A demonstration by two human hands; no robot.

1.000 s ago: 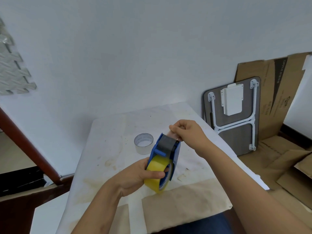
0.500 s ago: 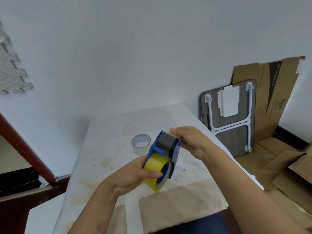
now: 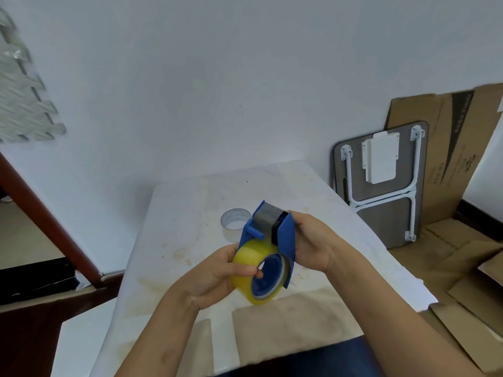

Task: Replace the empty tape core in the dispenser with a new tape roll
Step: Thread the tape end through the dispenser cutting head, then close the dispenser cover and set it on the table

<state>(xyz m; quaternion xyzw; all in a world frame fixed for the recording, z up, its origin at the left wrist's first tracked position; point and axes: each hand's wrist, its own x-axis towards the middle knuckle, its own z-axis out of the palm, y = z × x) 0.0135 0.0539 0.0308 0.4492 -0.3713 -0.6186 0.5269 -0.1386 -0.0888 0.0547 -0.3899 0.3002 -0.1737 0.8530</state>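
Observation:
A blue tape dispenser (image 3: 287,238) is held above the white table (image 3: 190,202), tilted with its metal roller end pointing up and away. A yellow tape roll (image 3: 251,257) sits on its blue hub. My left hand (image 3: 215,278) grips the roll from the left, thumb across its face. My right hand (image 3: 313,243) clasps the dispenser's right side plate from behind; its fingertips are hidden. The empty tape core (image 3: 235,223), a pale ring, stands on the table just behind the dispenser.
Brown paper sheets (image 3: 294,325) lie on the table's near end. A folded grey table (image 3: 381,186) and flattened cardboard (image 3: 449,148) lean against the wall at right. More cardboard (image 3: 476,273) covers the floor. A red-brown beam (image 3: 49,221) slants at left.
My right hand has dropped from pinching at the top of the dispenser to holding its right side. The dispenser has turned so the roll's open face shows more.

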